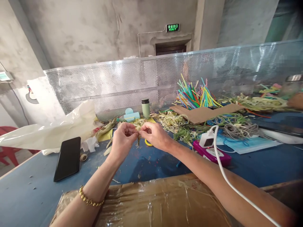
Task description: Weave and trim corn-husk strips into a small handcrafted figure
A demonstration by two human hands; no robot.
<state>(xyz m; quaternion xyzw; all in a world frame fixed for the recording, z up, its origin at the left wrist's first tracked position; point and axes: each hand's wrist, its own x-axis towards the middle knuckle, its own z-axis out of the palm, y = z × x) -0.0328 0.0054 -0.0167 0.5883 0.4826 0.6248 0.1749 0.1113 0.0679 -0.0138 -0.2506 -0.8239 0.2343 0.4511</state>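
Note:
My left hand and my right hand meet above the blue table, fingers pinched together on a small piece of pale green-yellow strip material held between them. A gold bead bracelet circles my left wrist. Both forearms reach over a taped cardboard box at the near edge. A heap of similar pale strips lies just behind my hands.
A black phone lies at the left beside a cream plastic bag. A green flask, coloured strips, cardboard, a white charger with cable on a magenta box, and a perforated metal screen stand behind.

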